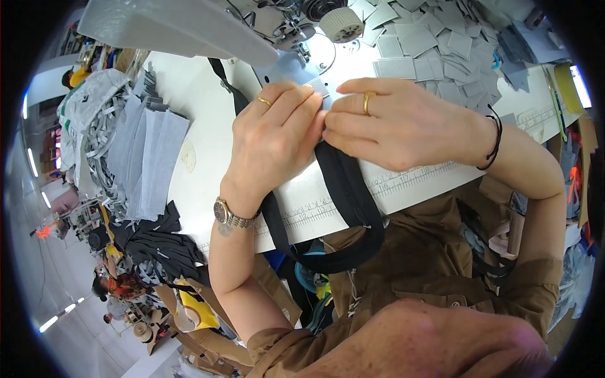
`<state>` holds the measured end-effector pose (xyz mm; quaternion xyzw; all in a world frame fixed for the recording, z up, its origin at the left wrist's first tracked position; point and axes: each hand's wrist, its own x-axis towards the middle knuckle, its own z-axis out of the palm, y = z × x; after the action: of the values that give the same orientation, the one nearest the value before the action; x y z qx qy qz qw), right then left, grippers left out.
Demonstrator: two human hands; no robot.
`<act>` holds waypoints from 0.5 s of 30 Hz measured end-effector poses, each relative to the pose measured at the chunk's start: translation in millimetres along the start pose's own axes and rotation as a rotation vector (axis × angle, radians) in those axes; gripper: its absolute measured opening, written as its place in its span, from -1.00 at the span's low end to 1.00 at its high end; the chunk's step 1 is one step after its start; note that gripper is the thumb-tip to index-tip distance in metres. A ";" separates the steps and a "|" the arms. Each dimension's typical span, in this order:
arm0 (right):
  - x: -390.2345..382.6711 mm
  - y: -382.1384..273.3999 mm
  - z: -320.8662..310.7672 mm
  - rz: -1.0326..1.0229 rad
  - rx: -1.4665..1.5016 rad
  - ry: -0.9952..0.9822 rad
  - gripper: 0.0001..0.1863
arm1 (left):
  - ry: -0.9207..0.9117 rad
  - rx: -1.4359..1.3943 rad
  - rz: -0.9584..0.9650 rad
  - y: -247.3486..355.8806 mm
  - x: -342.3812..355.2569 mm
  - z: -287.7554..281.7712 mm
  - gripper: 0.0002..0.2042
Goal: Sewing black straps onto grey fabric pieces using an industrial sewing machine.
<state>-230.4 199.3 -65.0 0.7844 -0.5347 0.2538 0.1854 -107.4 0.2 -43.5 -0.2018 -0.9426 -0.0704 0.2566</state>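
Observation:
Side by side at the sewing machine's plate (265,74), my left hand (277,129) and my right hand (394,125) pinch at a small pale grey piece (317,86) with curled fingers; the fingertips partly hide it. A black strap with zipper (343,189) runs from under my fingers over the table's front edge, loops, and passes behind my left wrist. The machine's white arm (164,22) and its round knob (342,24) are just beyond my hands.
The white table (189,85) has a printed ruler along its front. Small grey squares (422,50) lie piled at back right, grey strips (151,160) and black fabric (157,239) at left. Other people (116,283) sit farther left.

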 end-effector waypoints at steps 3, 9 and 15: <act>-1.3 -4.0 -0.4 -0.018 0.022 -0.034 -0.75 | -0.034 0.035 -0.026 2.5 0.6 -4.3 -0.74; 0.1 -4.9 4.0 0.032 -0.110 0.009 -0.85 | -0.060 0.129 -0.064 -0.5 2.1 -6.3 -0.75; -0.1 7.7 5.9 0.167 -0.026 -0.074 -0.78 | -0.094 0.199 -0.132 -13.7 2.0 -2.5 -0.74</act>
<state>-236.4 193.3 -69.6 0.7433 -0.6081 0.2323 0.1539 -113.6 -12.1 -40.7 -0.1160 -0.9672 0.0162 0.2256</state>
